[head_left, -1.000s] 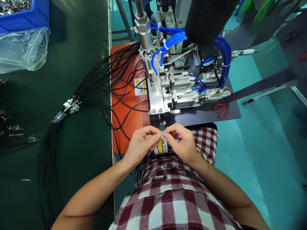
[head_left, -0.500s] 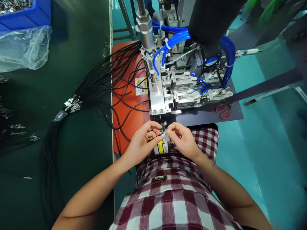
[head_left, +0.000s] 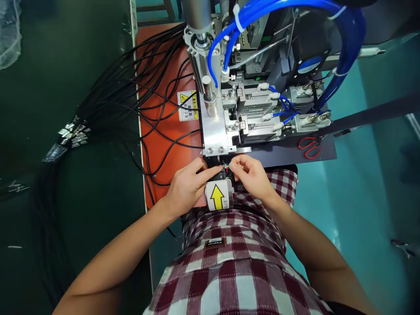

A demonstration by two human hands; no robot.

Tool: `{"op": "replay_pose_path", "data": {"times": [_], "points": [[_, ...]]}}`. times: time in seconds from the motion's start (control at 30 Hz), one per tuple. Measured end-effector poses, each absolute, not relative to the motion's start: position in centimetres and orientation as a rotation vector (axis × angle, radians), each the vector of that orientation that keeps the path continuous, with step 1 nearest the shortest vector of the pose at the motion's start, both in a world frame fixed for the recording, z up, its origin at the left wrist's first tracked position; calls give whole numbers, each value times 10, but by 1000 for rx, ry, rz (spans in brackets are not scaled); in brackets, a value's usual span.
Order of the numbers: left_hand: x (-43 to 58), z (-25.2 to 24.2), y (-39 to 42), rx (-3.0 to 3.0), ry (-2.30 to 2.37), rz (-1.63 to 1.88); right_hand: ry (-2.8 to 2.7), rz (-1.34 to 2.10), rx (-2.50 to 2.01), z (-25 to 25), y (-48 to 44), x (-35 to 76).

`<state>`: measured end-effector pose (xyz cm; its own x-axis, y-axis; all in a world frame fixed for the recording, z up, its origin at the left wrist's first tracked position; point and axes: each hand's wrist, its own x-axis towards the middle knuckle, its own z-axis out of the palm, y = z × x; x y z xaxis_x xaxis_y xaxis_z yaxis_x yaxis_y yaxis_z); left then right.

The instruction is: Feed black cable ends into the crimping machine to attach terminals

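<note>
Thin coloured wires (head_left: 226,166) spread at the end of a cable, right at the front of the machine's slide. My left hand (head_left: 186,186) is closed at the cable end, one finger reaching to the wires; most of the cable is hidden beneath the hand. From the other side, my right hand (head_left: 252,177) pinches the wire tips between thumb and finger. Just below both hands is a white label with a yellow arrow (head_left: 216,197). The metal machine (head_left: 215,131) stands directly beyond my fingers.
Black cables (head_left: 164,48) run across the orange board (head_left: 183,153) to a bundle with silvery ends (head_left: 74,133) on the dark green table (head_left: 98,218). Blue air hoses (head_left: 278,6) arch over the machine. Red-handled scissors (head_left: 310,147) lie on the grey plate at right.
Both hands have moved slightly away from my body, toward the machine, with the wires. The left hand has drawn back from over the arrow label, which shows fully now. The view has come closer.
</note>
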<state>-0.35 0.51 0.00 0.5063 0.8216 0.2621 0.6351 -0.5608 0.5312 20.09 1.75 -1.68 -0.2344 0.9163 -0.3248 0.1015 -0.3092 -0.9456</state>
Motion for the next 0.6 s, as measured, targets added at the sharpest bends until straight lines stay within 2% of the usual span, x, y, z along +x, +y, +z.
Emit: {"op": "replay_pose_path", "data": {"times": [0.6], "points": [[-1,0,4,2552,1273,615,-1241,1642,-1447,-15,17,202]]}}
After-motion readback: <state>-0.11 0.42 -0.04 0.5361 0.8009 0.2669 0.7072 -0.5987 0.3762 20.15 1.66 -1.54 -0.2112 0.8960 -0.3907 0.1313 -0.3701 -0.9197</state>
